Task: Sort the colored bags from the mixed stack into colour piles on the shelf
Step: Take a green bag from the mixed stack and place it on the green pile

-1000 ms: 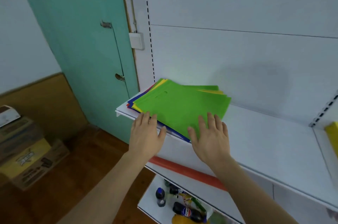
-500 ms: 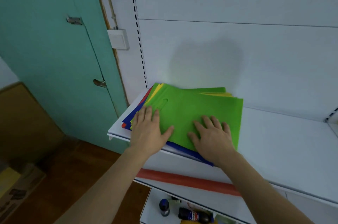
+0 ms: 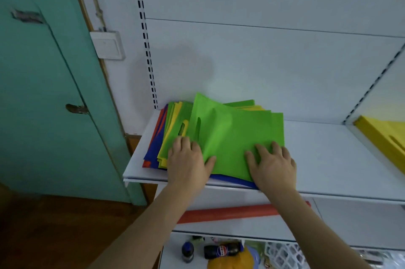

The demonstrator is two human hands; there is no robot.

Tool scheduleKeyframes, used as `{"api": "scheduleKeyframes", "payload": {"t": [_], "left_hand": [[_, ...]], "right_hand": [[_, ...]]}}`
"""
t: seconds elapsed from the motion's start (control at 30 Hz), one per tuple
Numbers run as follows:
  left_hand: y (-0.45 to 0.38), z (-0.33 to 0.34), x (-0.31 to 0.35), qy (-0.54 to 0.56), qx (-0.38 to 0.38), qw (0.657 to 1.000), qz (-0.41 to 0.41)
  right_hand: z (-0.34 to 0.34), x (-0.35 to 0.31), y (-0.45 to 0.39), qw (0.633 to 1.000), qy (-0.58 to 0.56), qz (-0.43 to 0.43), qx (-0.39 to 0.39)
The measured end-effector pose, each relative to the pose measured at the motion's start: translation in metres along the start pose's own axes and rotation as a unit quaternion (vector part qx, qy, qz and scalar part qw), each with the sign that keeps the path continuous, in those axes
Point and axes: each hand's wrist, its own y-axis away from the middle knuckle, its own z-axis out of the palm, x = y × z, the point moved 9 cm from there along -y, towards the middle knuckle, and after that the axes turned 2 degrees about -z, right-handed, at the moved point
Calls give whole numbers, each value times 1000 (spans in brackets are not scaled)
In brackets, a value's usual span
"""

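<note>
Two hands, left hand [image 3: 186, 162] and right hand [image 3: 272, 164], press one mixed stack [image 3: 230, 135].

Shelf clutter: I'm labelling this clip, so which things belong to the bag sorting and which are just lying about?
Part of the job:
mixed stack
top green bag
yellow bags
shelf
left hand
right hand

Lying about:
orange roll
dark bottles
white basket
wall switch

single head-worn view, wide-angle, looking forward and down from close range onto the shelf [image 3: 328, 159] and wall panel [image 3: 263, 60]; door [image 3: 43, 93] at left edge.
</note>
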Motion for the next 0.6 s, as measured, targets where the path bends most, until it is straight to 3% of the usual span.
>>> {"api": "scheduleKeyframes", "payload": {"t": [0.1, 0.27, 0.47, 0.6], "left_hand": [[-2, -2, -13, -31, -25, 998, -44], [4, 0, 2, -32, -41, 999, -14], [7, 3, 24, 65, -39, 997, 20], [6, 3, 25, 84, -29, 996, 28]], "right_hand": [[1, 12, -1, 999, -13, 37, -9], [1, 25, -3, 997, -5, 73, -12], [0, 61, -21, 961, -236, 141, 11], [-4, 71, -34, 944, -297, 146, -4]]}}
